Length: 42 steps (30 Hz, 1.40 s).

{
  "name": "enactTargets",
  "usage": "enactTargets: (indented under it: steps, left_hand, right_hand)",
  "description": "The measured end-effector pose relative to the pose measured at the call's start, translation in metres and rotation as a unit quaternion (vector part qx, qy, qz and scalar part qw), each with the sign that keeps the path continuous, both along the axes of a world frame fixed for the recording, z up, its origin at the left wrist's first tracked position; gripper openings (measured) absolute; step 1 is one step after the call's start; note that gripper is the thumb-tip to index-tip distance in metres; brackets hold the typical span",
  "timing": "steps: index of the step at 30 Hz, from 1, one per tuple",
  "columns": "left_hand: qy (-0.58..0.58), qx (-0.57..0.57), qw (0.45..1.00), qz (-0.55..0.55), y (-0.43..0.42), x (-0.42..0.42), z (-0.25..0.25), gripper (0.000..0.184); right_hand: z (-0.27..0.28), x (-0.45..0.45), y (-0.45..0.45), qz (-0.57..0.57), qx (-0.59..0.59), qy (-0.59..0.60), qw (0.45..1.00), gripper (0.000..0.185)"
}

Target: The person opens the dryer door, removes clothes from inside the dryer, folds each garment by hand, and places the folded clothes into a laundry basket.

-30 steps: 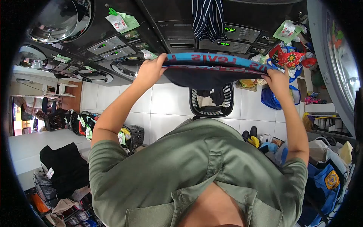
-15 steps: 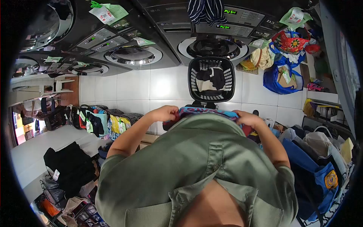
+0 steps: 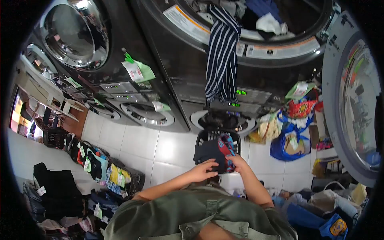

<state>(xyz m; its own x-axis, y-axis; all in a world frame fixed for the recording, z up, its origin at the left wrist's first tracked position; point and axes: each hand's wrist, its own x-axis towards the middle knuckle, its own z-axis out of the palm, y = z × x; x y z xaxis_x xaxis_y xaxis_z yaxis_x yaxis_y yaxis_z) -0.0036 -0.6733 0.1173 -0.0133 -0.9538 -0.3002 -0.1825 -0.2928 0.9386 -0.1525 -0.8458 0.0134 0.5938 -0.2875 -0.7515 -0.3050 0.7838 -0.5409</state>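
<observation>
A folded dark garment (image 3: pixel 211 152) with a red-and-blue patterned part (image 3: pixel 226 145) lies over the top of a black plastic laundry basket (image 3: pixel 204 137). My right hand (image 3: pixel 237 162) is closed on the patterned edge at the garment's right side. My left hand (image 3: pixel 204 170) rests at the near left edge of the dark cloth, its fingers stretched out and apart. Beneath the garment, most of the basket's contents are hidden.
An open dryer drum (image 3: pixel 296 12) holds loose laundry, and striped cloth (image 3: pixel 223 56) hangs from its rim. Its round door (image 3: pixel 354 108) stands open at right. Blue bags (image 3: pixel 290 150) sit on the floor. Filled baskets (image 3: pixel 138 180) and folded black clothes (image 3: pixel 60 192) are at left.
The view has tilted up, bringing the open dryer into sight. My hands have moved forward with the garment from my waist to over the basket, and my left-hand fingers have spread.
</observation>
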Motion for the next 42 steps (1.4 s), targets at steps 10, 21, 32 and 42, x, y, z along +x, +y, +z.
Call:
enactTargets:
  steps: [10, 21, 32, 42]
  left_hand:
    - [-0.077, 0.051, 0.978, 0.187, 0.031, 0.052, -0.013, 0.035]
    - [0.250, -0.121, 0.939, 0.203, -0.035, 0.083, 0.090, 0.046]
    - [0.566, -0.266, 0.766, 0.147, -0.176, 0.080, 0.162, 0.052]
    - [-0.401, 0.022, 0.916, 0.003, -0.099, 0.048, 0.073, 0.046]
  right_hand:
    - [0.324, 0.177, -0.141, -0.226, -0.884, -0.060, 0.405, 0.041]
    - [0.418, 0.166, -0.101, -0.175, -0.325, -0.470, 0.802, 0.018]
    - [0.245, 0.006, 0.066, 0.060, -0.110, -0.295, 0.947, 0.026]
    - [0.134, -0.057, 0.035, -0.019, -0.474, -0.023, 0.880, 0.050]
